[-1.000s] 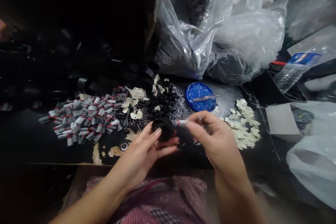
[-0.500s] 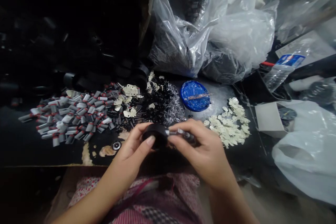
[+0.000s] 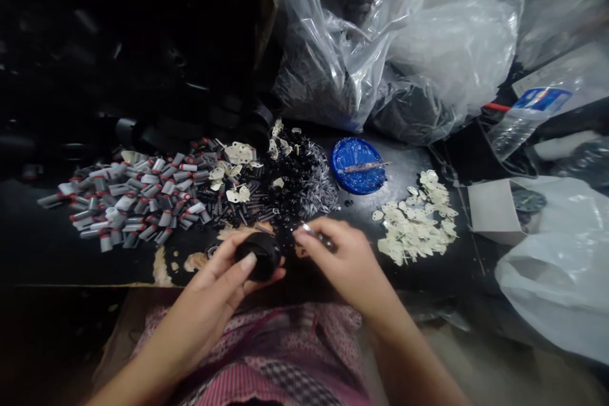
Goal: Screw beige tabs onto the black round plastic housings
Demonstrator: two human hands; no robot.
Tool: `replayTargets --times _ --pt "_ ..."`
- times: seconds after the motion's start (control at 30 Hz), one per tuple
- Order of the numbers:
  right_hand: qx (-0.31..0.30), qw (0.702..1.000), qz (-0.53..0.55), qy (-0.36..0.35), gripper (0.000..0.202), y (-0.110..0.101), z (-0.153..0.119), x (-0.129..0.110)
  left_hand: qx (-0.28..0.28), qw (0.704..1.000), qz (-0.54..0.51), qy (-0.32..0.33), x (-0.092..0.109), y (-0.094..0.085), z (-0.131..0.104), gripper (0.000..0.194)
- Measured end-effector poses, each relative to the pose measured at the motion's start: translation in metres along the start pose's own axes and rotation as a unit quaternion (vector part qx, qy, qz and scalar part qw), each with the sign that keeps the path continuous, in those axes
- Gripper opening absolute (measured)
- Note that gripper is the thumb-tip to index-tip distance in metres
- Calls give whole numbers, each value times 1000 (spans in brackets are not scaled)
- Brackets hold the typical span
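My left hand (image 3: 227,273) is wrapped round a round black part (image 3: 259,256), with the thumb lying on it. To its right, my right hand (image 3: 335,254) pinches a slim dark tool with a shiny metal end (image 3: 325,240). A gap separates the tool from the black part. Beyond my hands lie small springs (image 3: 223,208), black bits and a heap of small grey pieces (image 3: 318,187). A blue lid (image 3: 358,165) smeared with something glossy has a thin stick (image 3: 364,167) across it.
Grey cylinders with red ends (image 3: 143,200) are heaped at the left; cream plates (image 3: 419,222) lie at the right. Clear plastic bags (image 3: 328,70) stand behind. A bottle (image 3: 528,117), white box (image 3: 492,210) and white bag (image 3: 561,279) are far right.
My hands have moved apart. The black part has gone left and tilted in my left hand, and the tool's metal end has come away from it. The view has shifted slightly.
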State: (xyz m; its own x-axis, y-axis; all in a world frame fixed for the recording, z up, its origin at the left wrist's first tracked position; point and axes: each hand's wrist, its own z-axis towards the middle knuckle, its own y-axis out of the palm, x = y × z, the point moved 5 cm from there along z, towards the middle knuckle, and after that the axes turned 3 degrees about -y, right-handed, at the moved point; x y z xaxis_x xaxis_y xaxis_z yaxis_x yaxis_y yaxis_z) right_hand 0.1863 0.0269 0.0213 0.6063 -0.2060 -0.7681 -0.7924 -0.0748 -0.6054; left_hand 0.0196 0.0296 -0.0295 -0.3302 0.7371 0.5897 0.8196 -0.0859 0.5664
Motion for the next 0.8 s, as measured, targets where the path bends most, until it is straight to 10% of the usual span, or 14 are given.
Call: replayTargets --times 0.2,0.8 --pt "65 960 -264 -69 12 20 13 -5 61 997 -19 50 8 -2 0 14" --pt "106 981 -43 -157 10 18 -6 -25 52 990 -121 56 10 6 2 9"
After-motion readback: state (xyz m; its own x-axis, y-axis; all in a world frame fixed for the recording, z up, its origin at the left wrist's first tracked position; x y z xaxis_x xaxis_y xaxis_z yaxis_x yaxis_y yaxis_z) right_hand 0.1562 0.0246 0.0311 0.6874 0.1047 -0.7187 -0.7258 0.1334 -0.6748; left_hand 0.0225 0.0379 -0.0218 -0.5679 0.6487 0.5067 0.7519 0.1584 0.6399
